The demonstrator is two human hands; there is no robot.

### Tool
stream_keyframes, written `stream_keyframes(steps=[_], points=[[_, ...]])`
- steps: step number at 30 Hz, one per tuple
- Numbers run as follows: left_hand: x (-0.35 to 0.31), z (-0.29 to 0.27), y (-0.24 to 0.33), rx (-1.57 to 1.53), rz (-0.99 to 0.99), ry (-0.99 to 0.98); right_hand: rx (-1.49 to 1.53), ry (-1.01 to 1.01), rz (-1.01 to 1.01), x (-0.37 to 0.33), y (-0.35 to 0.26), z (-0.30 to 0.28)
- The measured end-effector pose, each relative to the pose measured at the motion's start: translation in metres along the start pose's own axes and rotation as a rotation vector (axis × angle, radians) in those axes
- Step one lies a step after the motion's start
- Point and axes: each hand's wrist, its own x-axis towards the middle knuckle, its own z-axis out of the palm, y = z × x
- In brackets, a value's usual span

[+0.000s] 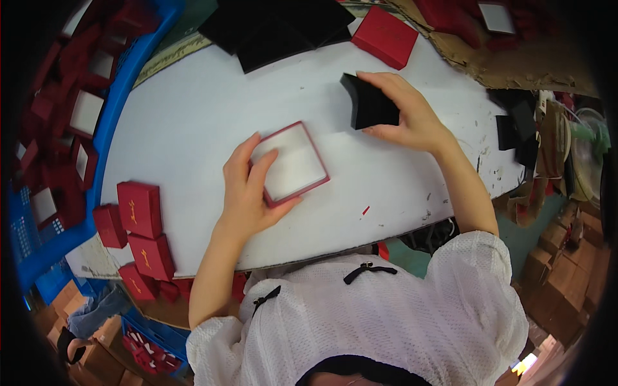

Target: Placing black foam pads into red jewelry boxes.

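Note:
My left hand (248, 186) grips a square red box part (297, 161) with a white inside facing up, its fingers along the left side and over the rim. To the right, my right hand (412, 112) is closed on a black pad (371, 104), bent into a curve between thumb and fingers, held apart from the box part. Beyond that hand, a closed red box (384, 37) with gold lettering lies near the far edge. Flat black sheets (283, 32) overlap at the far middle of the table.
Several small red boxes (139, 209) are grouped at the table's left front. A blue crate (111, 135) full of red box parts stands at the left. Black pieces (518, 128) lie at the right edge, near a cardboard box (508, 71). A red scrap (365, 210) lies on the white table (193, 128).

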Motion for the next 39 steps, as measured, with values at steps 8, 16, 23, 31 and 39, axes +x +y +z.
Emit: stream_keyframes(steps=[8, 16, 23, 31, 39], points=[[0.022, 0.030, 0.007, -0.149, 0.049, 0.066, -0.160, -0.117, -0.468, 0.011, -0.049, 0.056], [0.023, 0.019, 0.005, -0.107, 0.061, -0.015, -0.062, 0.033, -0.349, -0.004, -0.038, 0.036], [0.028, 0.017, 0.011, -0.072, 0.056, -0.078, -0.292, 0.026, -0.527, -0.004, -0.041, 0.045], [0.026, 0.017, 0.010, -0.032, 0.034, -0.095, -0.258, 0.238, -0.161, 0.003, -0.044, 0.036], [0.027, 0.020, 0.012, -0.050, 0.038, -0.034, -0.344, 0.235, -0.125, 0.007, -0.056, 0.056]])
